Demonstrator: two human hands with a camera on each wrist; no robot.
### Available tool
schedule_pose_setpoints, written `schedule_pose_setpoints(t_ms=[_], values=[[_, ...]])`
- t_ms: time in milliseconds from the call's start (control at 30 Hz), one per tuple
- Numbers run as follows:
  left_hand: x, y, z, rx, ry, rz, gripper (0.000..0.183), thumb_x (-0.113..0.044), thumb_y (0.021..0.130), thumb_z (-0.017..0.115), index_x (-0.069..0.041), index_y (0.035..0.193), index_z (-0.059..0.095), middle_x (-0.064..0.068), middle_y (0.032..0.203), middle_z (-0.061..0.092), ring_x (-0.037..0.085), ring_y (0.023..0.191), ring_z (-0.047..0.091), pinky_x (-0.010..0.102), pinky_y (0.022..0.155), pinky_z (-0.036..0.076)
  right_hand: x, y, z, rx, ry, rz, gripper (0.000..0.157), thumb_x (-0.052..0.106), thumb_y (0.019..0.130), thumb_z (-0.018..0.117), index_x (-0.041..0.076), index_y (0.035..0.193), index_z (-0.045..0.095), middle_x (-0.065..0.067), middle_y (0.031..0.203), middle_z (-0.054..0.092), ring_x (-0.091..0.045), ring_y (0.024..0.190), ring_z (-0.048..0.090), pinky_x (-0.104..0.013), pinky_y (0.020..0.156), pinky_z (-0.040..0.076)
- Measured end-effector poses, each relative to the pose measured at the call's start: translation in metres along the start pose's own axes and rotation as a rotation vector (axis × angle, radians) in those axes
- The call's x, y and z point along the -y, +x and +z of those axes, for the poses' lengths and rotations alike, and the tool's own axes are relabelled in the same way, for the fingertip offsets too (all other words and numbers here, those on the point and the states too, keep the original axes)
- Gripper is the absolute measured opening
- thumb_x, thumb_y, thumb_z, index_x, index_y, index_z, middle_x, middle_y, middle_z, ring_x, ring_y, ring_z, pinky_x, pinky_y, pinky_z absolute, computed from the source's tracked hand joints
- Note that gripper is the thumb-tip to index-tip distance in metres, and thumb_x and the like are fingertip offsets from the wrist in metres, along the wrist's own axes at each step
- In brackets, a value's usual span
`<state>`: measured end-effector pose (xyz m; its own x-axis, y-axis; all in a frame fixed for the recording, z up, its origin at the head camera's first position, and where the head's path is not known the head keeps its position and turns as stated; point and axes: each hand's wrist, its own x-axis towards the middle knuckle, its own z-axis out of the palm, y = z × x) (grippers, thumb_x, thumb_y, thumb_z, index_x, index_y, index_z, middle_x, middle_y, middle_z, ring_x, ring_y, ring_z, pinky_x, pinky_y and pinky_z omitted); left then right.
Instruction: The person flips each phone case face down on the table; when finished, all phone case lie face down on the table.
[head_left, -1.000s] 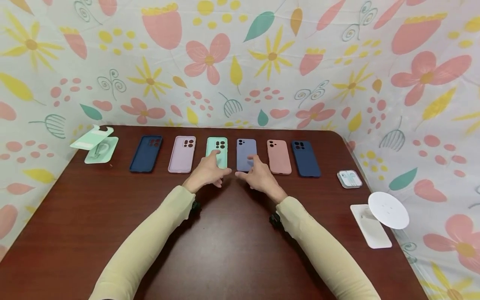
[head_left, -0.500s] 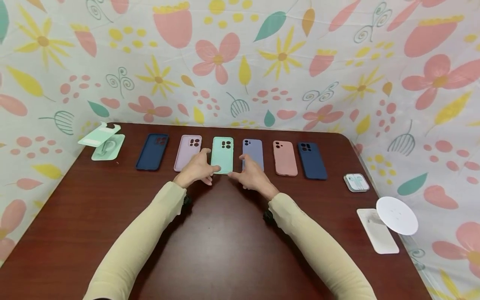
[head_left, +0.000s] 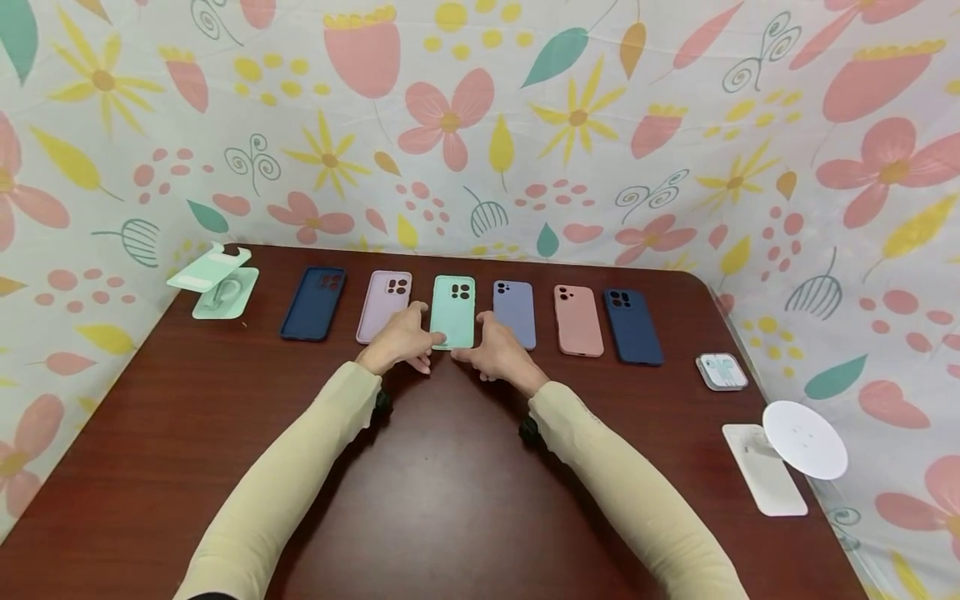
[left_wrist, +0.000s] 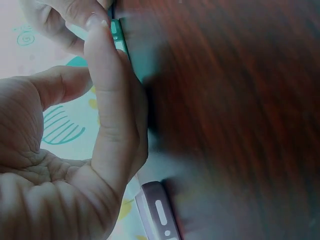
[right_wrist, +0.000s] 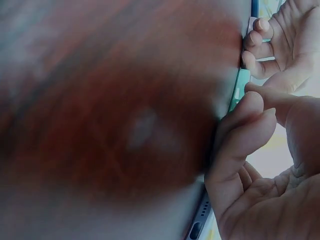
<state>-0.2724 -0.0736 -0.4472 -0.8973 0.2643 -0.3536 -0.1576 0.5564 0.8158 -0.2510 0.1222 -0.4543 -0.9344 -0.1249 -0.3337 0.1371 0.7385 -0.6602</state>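
A mint green phone case (head_left: 453, 310) lies on the dark wooden table between both hands, its camera cutouts at the far end. My left hand (head_left: 401, 337) is at its lower left corner, thumb over the near end and index finger alongside the left edge. From the right, my right hand (head_left: 498, 343) reaches in with its thumb at the case's near edge and its index finger beside the right edge. Beyond the left hand is a lavender phone case (head_left: 384, 304), partly covered by it. A periwinkle phone case (head_left: 516, 312) lies just right of the right hand.
A navy case (head_left: 313, 302) lies at the row's left end, with a pink case (head_left: 578, 321) and another navy case (head_left: 633, 327) to the right. A mint stand (head_left: 225, 293) is at far left. At right are boxed earphones (head_left: 722, 372) and a white stand (head_left: 765, 471).
Both hands have moved left from between the mint and periwinkle cases to the mint case's sides. The right hand has since drawn closer to it. The head view has shifted slightly.
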Motion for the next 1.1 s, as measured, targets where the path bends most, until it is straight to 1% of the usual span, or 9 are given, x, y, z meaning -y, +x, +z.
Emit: schedule_pose_setpoints(t_ms=[133,367,467,567,700,733,833,933,1100], values=[[0.000,0.002,0.001,-0.005,0.015,-0.006,0.080,-0.019,0.105,0.068,-0.001,0.170,0.025,0.016,0.083,0.067,0.016,0.051,0.069,0.035,0.060,0.068,0.002,0.001,0.002,-0.004,-0.008,0.015,0.090,0.033,0.098,0.084,0.005,0.165,0.030,-0.008,0.071,0.066,-0.018,0.050,0.062,-0.028,0.049,0.054],[0.000,0.002,0.001,-0.001,0.010,-0.011,0.075,-0.018,0.106,0.066,-0.002,0.169,0.029,0.013,0.081,0.064,0.015,0.051,0.067,0.033,0.059,0.068,0.002,0.005,0.004,0.000,-0.048,0.008,0.084,0.031,0.099,0.083,0.004,0.161,0.035,-0.007,0.070,0.063,-0.016,0.047,0.060,-0.026,0.049,0.053],[0.000,0.001,0.002,-0.005,-0.006,-0.004,0.072,-0.017,0.106,0.066,-0.003,0.168,0.032,0.013,0.081,0.064,0.015,0.053,0.066,0.034,0.059,0.068,0.003,0.005,0.003,0.007,-0.056,0.014,0.082,0.031,0.101,0.081,0.005,0.162,0.034,-0.008,0.071,0.063,-0.017,0.048,0.061,-0.027,0.050,0.054],[0.000,0.001,0.002,-0.006,-0.021,-0.001,0.071,-0.018,0.106,0.066,-0.003,0.167,0.033,0.014,0.083,0.064,0.015,0.053,0.065,0.033,0.059,0.068,-0.002,0.012,0.005,0.014,-0.052,0.009,0.082,0.031,0.102,0.079,0.005,0.164,0.031,-0.009,0.072,0.064,-0.019,0.050,0.062,-0.030,0.051,0.054],[0.000,0.001,0.003,-0.012,-0.018,-0.006,0.071,-0.024,0.106,0.069,-0.001,0.164,0.035,0.014,0.083,0.065,0.014,0.050,0.066,0.032,0.058,0.067,-0.013,0.025,0.010,0.014,-0.037,-0.009,0.083,0.031,0.102,0.078,0.006,0.165,0.029,-0.012,0.074,0.066,-0.023,0.052,0.066,-0.034,0.051,0.056],[0.000,0.001,0.003,-0.017,-0.017,-0.005,0.070,-0.025,0.106,0.070,0.000,0.162,0.036,0.014,0.082,0.064,0.014,0.049,0.066,0.031,0.057,0.067,-0.012,0.024,0.009,0.014,-0.026,-0.003,0.083,0.030,0.102,0.078,0.007,0.165,0.029,-0.013,0.076,0.067,-0.024,0.053,0.068,-0.035,0.052,0.058],[0.000,0.001,0.004,-0.036,-0.008,0.001,0.070,-0.030,0.104,0.074,0.002,0.156,0.039,0.011,0.079,0.064,0.014,0.047,0.066,0.031,0.056,0.066,-0.020,0.033,0.013,0.002,-0.013,-0.027,0.083,0.031,0.102,0.079,0.008,0.165,0.029,-0.014,0.080,0.069,-0.026,0.056,0.070,-0.037,0.053,0.060],[0.000,0.001,0.005,-0.051,-0.008,0.001,0.072,-0.037,0.102,0.077,0.002,0.151,0.041,0.009,0.077,0.062,0.014,0.048,0.065,0.032,0.057,0.067,-0.021,0.034,0.013,0.001,0.007,-0.031,0.083,0.031,0.102,0.079,0.011,0.165,0.029,-0.016,0.081,0.071,-0.028,0.057,0.071,-0.038,0.054,0.061],[-0.003,0.002,0.008,-0.081,0.013,-0.022,0.076,-0.054,0.097,0.079,-0.002,0.142,0.046,0.012,0.086,0.063,0.016,0.054,0.065,0.035,0.058,0.067,-0.025,0.039,0.016,-0.020,-0.002,-0.048,0.081,0.034,0.102,0.077,0.016,0.165,0.029,-0.012,0.075,0.071,-0.026,0.054,0.070,-0.036,0.050,0.058]])
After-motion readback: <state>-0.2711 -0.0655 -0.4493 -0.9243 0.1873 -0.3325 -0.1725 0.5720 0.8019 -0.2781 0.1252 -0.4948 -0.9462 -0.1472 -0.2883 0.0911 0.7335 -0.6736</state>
